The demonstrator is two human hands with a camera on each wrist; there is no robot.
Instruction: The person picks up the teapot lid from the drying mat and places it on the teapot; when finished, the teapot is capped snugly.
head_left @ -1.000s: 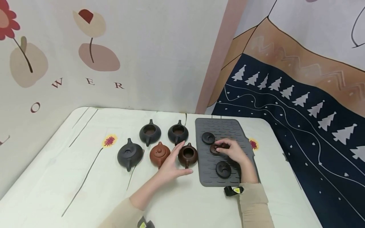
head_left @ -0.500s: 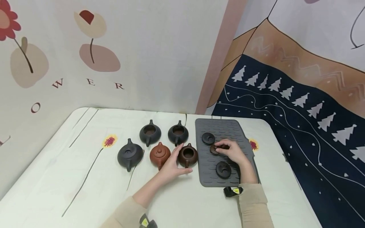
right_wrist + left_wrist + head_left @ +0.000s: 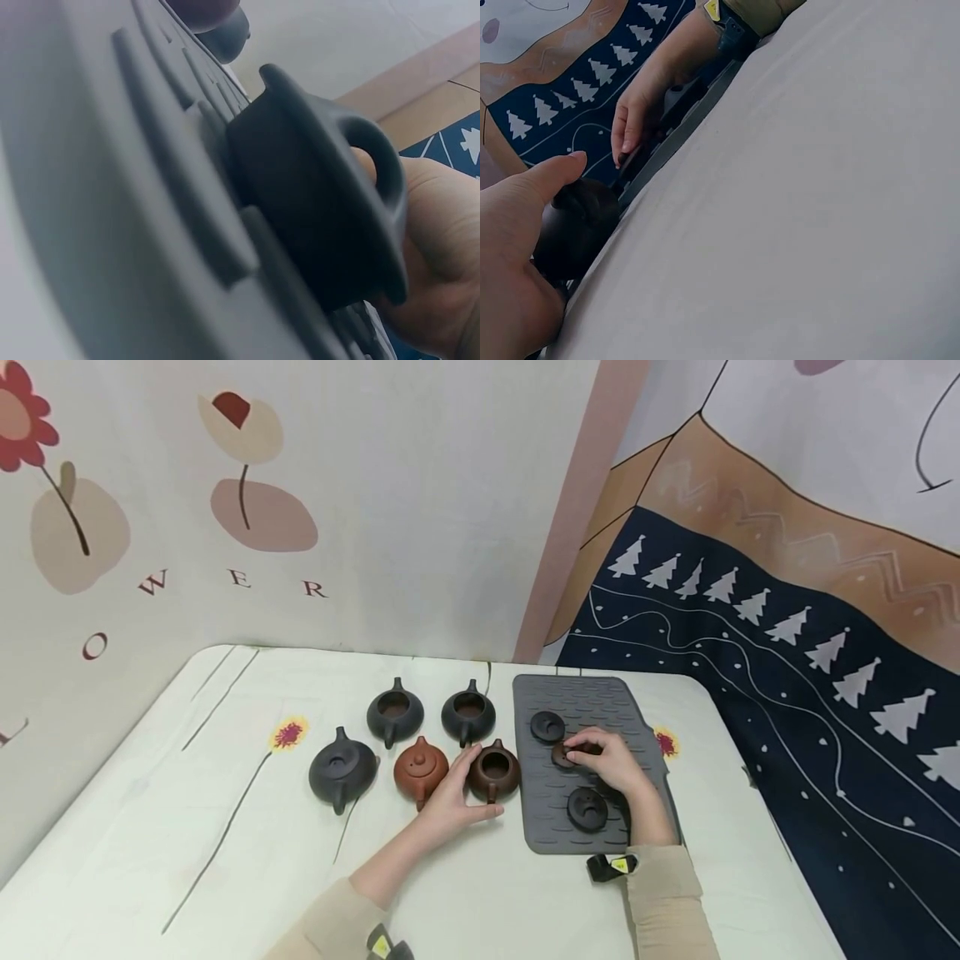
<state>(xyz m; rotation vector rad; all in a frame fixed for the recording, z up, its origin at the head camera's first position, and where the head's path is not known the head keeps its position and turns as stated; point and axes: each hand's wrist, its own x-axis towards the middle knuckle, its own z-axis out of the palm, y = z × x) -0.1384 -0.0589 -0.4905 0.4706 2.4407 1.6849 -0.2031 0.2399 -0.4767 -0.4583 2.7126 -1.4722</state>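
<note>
In the head view my left hand (image 3: 448, 808) lies beside a dark brown lidless teapot (image 3: 510, 777), its fingers straight along the pot's left side and the thumb stretched out in front. My right hand (image 3: 621, 770) pinches a small brown teapot lid (image 3: 562, 756) between thumb and fingers, low over the grey ridged mat (image 3: 542, 827). Two black lids lie near it on the mat, one black lid (image 3: 548, 726) behind and a ring-handled lid (image 3: 587, 809) in front. That ring-handled lid looms close in the right wrist view and hides most of the right hand there.
A reddish clay teapot (image 3: 420, 768) with its lid on stands just left of the left hand. Two black lidless teapots stand behind, a left one (image 3: 394, 713) and a right one (image 3: 468, 713). Farther left is a lidded dark grey teapot (image 3: 341, 770).
My left hand has edged slightly, its fingers drawing closer to the brown teapot's side. The right hand stays at the brown lid, and the teapots and other lids stay put.
</note>
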